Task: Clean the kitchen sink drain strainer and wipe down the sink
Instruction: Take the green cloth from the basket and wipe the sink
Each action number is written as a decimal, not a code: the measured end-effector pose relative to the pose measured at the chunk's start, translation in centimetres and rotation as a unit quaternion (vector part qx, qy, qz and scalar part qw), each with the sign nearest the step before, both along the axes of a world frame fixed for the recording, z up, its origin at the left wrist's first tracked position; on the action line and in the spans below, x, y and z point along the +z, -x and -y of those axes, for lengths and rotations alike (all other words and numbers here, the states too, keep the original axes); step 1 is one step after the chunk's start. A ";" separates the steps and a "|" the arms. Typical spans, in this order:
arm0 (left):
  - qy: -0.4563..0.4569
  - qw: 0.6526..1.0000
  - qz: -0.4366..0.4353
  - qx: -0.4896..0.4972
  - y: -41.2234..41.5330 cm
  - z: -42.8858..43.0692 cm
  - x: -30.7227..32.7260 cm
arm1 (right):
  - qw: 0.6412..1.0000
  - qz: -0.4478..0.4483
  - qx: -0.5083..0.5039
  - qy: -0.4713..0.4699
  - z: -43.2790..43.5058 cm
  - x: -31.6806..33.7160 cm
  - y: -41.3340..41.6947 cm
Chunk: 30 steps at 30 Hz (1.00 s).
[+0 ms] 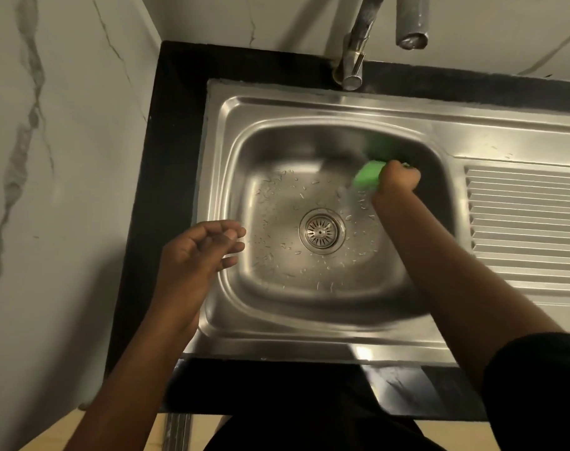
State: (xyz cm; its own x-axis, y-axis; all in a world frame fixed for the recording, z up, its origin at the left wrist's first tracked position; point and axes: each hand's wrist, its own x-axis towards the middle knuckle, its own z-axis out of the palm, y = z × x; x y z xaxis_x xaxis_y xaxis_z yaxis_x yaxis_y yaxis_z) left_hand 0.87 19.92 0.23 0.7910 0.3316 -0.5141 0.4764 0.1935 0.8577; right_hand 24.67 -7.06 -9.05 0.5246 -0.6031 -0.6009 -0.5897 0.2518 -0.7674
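With the right hand (398, 178) fisted round the green sponge (368, 176) on the far right wall of the sink (309, 105), sweep flat, overlapping strokes down toward the strainer (322, 231) (seated mid-basin), while the left hand (205, 250) hovers loosely curled and empty.

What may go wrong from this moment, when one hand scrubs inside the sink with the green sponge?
1. The right hand grips the green sponge against the far wall of the sink; droplets show the steel is wet, so the sponge may slip and knuckles hit the wall.
2. The strainer sits in the drain, so loosened dirt may collect in it again.
3. The left hand hovers, holding nothing, so it gives no support.
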 end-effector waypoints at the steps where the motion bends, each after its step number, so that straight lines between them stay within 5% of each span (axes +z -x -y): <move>1: 0.002 1.000 0.000 0.000 0.1 0.0 -0.1 | 0.997 -0.004 0.038 0.064 0.3 -0.3 1.3; 3: 0.006 1.000 0.000 0.001 0.0 -0.1 -0.2 | 0.953 -0.030 0.172 0.248 1.0 -1.5 3.5; 5: 0.005 1.000 -0.004 -0.001 -0.2 -0.2 -0.3 | 0.867 -0.045 0.327 0.374 2.0 -3.0 4.9; 10: -0.003 1.000 -0.001 -0.014 -0.9 -0.5 -0.1 | 0.707 -0.161 0.578 0.374 1.3 -6.9 5.1; 18: -0.005 1.000 -0.001 -0.001 -0.1 -0.8 -0.7 | 0.655 -0.018 0.657 0.373 -10.2 -9.7 6.1; 24: 0.010 1.000 -0.007 0.010 0.4 0.1 -1.1 | 0.524 0.094 0.791 0.301 -11.1 -9.8 7.2; 30: 0.012 1.000 -0.009 -0.004 0.0 1.2 -0.7 | 0.503 0.158 0.827 0.194 -10.4 -8.1 11.3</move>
